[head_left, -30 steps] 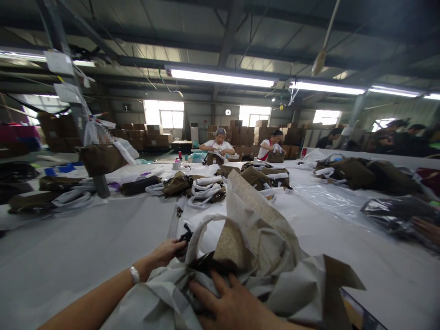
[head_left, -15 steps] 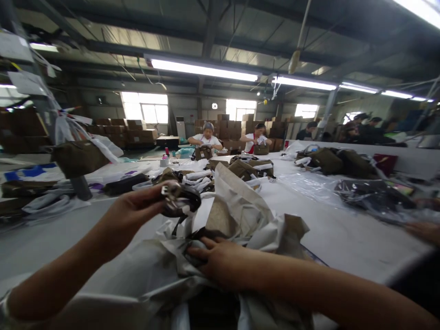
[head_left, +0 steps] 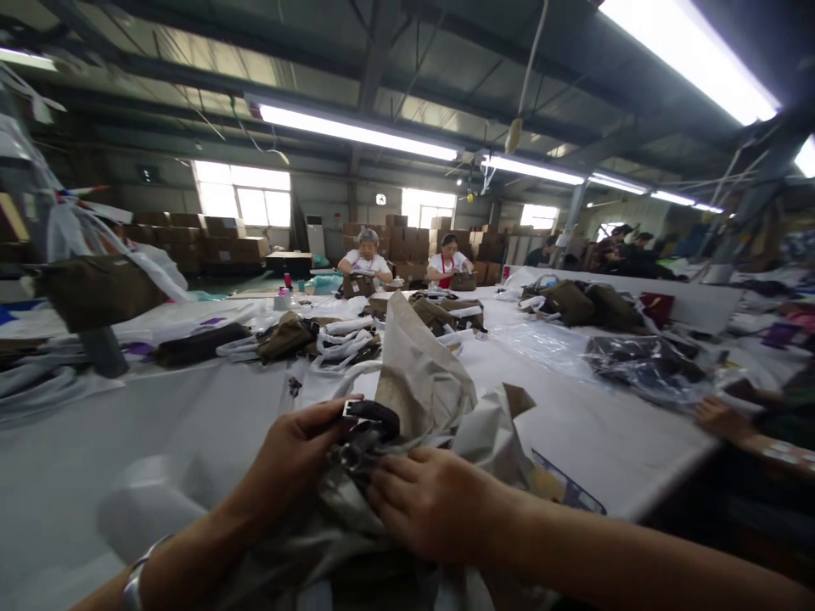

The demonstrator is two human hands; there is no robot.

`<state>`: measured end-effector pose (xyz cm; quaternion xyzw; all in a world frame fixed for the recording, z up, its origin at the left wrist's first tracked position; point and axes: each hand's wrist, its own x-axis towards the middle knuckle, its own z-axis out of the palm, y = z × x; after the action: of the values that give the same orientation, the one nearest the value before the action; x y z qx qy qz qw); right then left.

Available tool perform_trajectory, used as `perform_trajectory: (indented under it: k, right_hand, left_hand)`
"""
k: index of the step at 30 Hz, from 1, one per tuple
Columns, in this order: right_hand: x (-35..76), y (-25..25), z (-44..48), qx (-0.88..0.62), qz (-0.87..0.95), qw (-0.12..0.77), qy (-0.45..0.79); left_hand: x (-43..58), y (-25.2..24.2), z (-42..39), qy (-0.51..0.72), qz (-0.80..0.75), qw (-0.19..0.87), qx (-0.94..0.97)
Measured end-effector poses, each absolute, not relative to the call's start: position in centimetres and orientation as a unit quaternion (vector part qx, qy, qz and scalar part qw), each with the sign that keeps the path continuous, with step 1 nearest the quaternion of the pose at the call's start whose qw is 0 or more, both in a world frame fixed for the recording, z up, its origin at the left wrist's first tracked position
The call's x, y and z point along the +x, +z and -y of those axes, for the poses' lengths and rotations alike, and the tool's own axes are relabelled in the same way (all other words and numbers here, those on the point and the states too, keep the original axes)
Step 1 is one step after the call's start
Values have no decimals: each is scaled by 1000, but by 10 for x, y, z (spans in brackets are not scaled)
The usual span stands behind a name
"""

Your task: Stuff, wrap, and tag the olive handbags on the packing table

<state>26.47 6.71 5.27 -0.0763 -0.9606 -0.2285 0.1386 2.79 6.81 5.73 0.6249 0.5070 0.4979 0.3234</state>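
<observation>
In my left hand [head_left: 296, 458], thumb and fingers pinch a dark coiled strap [head_left: 377, 414] with shiny metal fittings. The coil sits just above a crumpled pale wrapping sheet [head_left: 429, 378], which stands up in a peak in front of me. My right hand [head_left: 436, 502] lies close beside the strap, low among the folds. Its fingers are bent and pressed together; what is under them is hidden. Below both hands the wrapping is dark and blurred, so its contents cannot be made out.
Olive bags [head_left: 289, 335] with white-wrapped handles lie across the white table [head_left: 560, 424]. Another olive bag [head_left: 102, 291] hangs from a post at left. Clear plastic [head_left: 643, 361] lies at right, near a co-worker's hand [head_left: 726, 420]. Two people work opposite.
My left hand has lowered the coiled strap towards the wrapping and my right hand. My right hand's fingers have curled in closer to it. The view has turned to the right.
</observation>
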Motion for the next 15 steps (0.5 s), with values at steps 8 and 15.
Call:
perform_trajectory:
  k: [8, 15]
  right_hand:
    - [280, 51, -37, -25, 962, 216, -162]
    - [289, 35, -50, -36, 963, 204, -170]
  left_hand:
    - [38, 63, -63, 523, -452, 224, 687]
    - [49, 47, -52, 365, -294, 315, 825]
